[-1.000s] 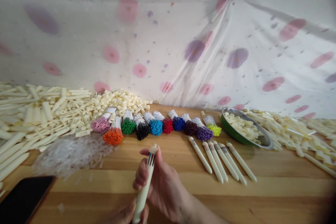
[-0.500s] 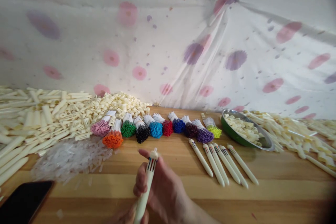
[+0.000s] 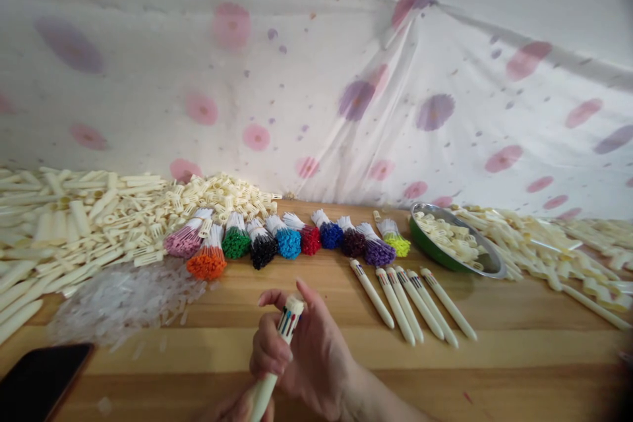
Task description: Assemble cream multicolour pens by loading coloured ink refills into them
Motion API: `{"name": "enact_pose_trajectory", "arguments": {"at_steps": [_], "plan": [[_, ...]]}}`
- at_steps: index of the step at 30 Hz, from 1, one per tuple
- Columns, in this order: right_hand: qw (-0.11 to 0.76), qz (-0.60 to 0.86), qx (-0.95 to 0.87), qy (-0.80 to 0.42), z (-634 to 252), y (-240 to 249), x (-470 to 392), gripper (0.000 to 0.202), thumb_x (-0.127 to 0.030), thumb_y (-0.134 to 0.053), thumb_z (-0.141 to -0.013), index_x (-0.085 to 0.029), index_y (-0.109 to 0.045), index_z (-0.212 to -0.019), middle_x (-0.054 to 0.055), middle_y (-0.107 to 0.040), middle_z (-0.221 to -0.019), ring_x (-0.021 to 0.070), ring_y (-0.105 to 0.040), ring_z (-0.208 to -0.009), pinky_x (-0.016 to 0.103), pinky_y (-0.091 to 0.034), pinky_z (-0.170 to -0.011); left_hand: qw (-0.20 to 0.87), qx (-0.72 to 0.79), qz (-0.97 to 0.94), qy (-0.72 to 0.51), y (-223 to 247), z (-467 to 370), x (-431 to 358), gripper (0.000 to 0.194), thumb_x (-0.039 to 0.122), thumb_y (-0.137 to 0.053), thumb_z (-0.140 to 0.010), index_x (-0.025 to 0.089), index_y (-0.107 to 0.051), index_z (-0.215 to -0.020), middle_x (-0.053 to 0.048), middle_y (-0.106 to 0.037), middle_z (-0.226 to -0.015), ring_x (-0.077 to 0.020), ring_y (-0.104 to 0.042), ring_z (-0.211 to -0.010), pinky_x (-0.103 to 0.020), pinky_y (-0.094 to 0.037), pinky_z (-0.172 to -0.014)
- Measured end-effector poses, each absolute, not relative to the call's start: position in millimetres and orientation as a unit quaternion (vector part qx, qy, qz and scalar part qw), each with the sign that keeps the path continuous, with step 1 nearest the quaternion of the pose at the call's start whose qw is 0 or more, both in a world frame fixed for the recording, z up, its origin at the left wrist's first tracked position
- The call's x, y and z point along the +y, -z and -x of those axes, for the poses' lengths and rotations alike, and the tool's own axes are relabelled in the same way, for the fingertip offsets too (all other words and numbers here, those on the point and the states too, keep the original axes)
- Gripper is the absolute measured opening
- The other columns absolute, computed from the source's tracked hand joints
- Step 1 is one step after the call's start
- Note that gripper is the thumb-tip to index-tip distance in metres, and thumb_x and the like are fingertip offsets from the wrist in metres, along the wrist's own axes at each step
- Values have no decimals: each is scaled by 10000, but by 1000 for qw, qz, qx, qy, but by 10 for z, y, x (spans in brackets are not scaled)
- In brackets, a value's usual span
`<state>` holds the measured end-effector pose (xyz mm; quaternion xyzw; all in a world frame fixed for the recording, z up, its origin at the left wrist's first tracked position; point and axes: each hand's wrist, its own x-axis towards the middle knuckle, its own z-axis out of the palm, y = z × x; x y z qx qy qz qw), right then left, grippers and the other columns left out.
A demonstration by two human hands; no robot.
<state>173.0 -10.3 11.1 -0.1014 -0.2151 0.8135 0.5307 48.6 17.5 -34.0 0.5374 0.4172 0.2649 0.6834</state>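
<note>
A cream multicolour pen [image 3: 267, 390] is tilted in both hands at the bottom centre, with coloured sliders showing in the slots near its top. My right hand [image 3: 321, 356] has its fingers curled around the upper barrel. Its thumb and forefinger stand up beside the pen's whitish top end. Low at the frame edge, my left hand [image 3: 237, 407] grips the lower barrel, partly cut off. Right of the hands, several similar pens [image 3: 406, 308] lie side by side on the wooden table [image 3: 198, 369]. Bundles of coloured refills, such as an orange bundle [image 3: 206, 262], sit in a row behind.
Cream barrels and slotted parts [image 3: 109, 211] are heaped at the left. Small clear plastic pieces [image 3: 123, 306] lie before them, near a dark phone [image 3: 42, 379]. At right, a green-sided metal bowl [image 3: 430, 247] of parts adjoins more cream pieces [image 3: 534, 250]. A spotted sheet [image 3: 297, 79] hangs behind.
My right thumb and forefinger have risen and parted around the pen's top. A small clear tip that stuck up there no longer shows. The view has shifted slightly.
</note>
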Motion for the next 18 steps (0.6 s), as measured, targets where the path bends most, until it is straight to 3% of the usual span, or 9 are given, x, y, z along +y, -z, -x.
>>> {"name": "enact_pose_trajectory", "arguments": {"at_steps": [3, 8, 14, 18], "plan": [[532, 102, -214, -813, -1733, -110, -100, 476, -601, -321, -852, -201, -574, -900, -44, -468, -481, 116, -380, -472, 273, -304, -556, 676, 430, -539, -261, 344, -525, 193, 362, 137, -689, -758, 142, -490, -456, 82, -546, -570, -129, -532, -828, -222, -440, -695], [530, 104, -226, -811, -1735, -132, -101, 262, -429, -437, -801, -207, -573, -831, -53, -450, -459, 116, -373, -468, 277, -309, -566, 684, 428, -524, -272, 366, -545, 172, 352, 130, -731, -710, 130, -528, -422, 87, -557, -550, -131, -529, -865, -184, -413, -668], [538, 116, -233, -802, -1715, -154, -123, 378, -578, -406, -836, -237, -549, -918, -46, -479, -508, 123, -401, -501, 277, -317, -576, 718, 407, -490, -281, 315, -504, 217, 402, 167, -708, -743, 171, -436, -447, 87, -539, -503, -89, -499, -577, -192, -434, -559], [534, 116, -243, -801, -1714, -173, -123, 273, -487, -453, -838, -229, -535, -876, -53, -472, -494, 116, -401, -490, 278, -329, -582, 747, 389, -469, -264, 293, -383, 117, 275, 169, -660, -798, 163, -565, -541, 48, -638, -717, -130, -592, -764, -245, -491, -679]]}}
